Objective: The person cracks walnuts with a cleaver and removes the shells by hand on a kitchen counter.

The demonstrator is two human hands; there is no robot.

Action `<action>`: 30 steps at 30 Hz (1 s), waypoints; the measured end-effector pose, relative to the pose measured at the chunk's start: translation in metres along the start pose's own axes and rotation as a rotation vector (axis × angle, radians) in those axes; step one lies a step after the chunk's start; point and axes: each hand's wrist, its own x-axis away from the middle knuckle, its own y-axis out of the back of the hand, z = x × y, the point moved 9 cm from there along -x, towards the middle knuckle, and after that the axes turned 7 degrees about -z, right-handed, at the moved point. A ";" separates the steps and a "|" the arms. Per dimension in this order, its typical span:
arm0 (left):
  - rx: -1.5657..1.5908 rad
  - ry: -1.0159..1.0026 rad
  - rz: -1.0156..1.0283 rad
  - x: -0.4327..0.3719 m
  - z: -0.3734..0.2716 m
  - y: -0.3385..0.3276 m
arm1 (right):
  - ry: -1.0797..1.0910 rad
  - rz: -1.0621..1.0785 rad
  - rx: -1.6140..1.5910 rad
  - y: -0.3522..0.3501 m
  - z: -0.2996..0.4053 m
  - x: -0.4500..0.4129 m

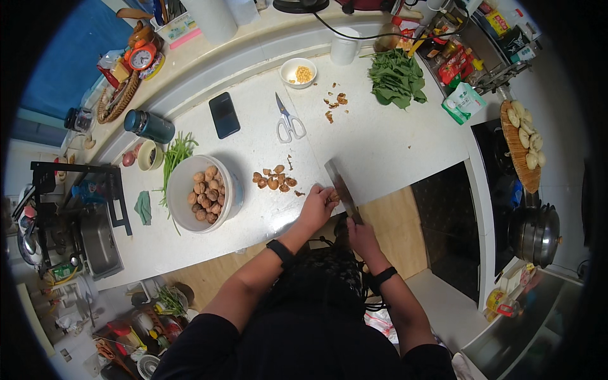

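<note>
My left hand [317, 205] pinches a walnut [334, 195] near the front edge of the white countertop [375, 147]. In my right hand [362, 233] is the handle of a kitchen cleaver [343, 186], its blade up against or right beside the nut; contact is hard to tell. Cracked walnut shells [274, 180] lie in a loose pile left of my hands. Farther left stands a white plastic bucket [174, 209] with several whole walnuts [207, 195] in it. Scissors [288, 124] rest beyond the shells, blades pointing away from me.
A smartphone [224, 115] lies behind the bucket. At the back are a white bowl [298, 73] with yellow kernels, shell scraps [336, 100], a white mug [345, 46] and leafy greens [398, 77]. Green stalks [176, 154] and a sink [100, 240] are left; a steamer pot [534, 236] is right.
</note>
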 end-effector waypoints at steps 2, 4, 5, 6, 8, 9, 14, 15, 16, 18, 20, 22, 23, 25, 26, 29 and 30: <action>-0.005 -0.013 -0.007 0.000 -0.002 0.002 | -0.025 0.015 0.025 -0.002 -0.003 0.000; -0.009 -0.028 -0.014 0.000 -0.004 0.002 | -0.052 0.026 0.051 -0.004 -0.010 0.002; 0.001 -0.030 -0.012 0.000 -0.005 0.001 | 0.027 -0.025 0.031 -0.003 -0.010 0.003; 0.008 -0.028 -0.013 0.000 -0.005 0.001 | 0.108 -0.072 0.009 0.001 -0.001 0.004; 0.000 -0.038 -0.015 0.000 -0.004 0.002 | 0.039 -0.029 -0.019 -0.002 -0.003 0.006; -0.009 -0.052 -0.015 -0.001 -0.005 0.003 | -0.030 0.010 -0.048 -0.003 -0.004 0.005; -0.013 -0.034 0.003 0.000 -0.001 -0.001 | 0.127 -0.046 0.022 0.004 0.014 0.002; -0.011 -0.067 -0.035 0.000 -0.005 0.002 | 0.221 -0.111 0.026 0.009 0.022 0.004; -0.011 -0.066 -0.034 -0.001 -0.006 0.002 | 0.316 -0.178 0.035 0.014 0.029 0.006; 0.007 -0.026 -0.010 -0.002 -0.003 0.000 | 0.044 -0.076 -0.166 0.004 0.005 0.000; -0.010 -0.032 -0.006 0.001 -0.003 -0.004 | 0.021 -0.021 -0.013 -0.003 -0.006 -0.003; -0.032 -0.029 -0.006 0.003 -0.001 -0.002 | 0.001 0.044 0.136 -0.007 -0.007 -0.005; -0.009 -0.042 -0.024 -0.001 -0.001 0.000 | 0.068 0.017 0.152 -0.001 0.000 -0.007; 0.019 -0.059 -0.038 -0.004 -0.006 0.000 | 0.131 -0.017 0.172 0.001 0.002 -0.006; 0.027 -0.035 -0.024 -0.004 -0.005 -0.002 | 0.084 -0.068 0.104 -0.002 -0.009 -0.002; 0.004 -0.007 0.022 -0.002 -0.004 -0.007 | 0.101 0.018 0.191 -0.010 -0.015 -0.002; -0.029 -0.002 0.051 -0.002 -0.002 -0.008 | 0.166 0.158 0.343 -0.022 -0.011 0.000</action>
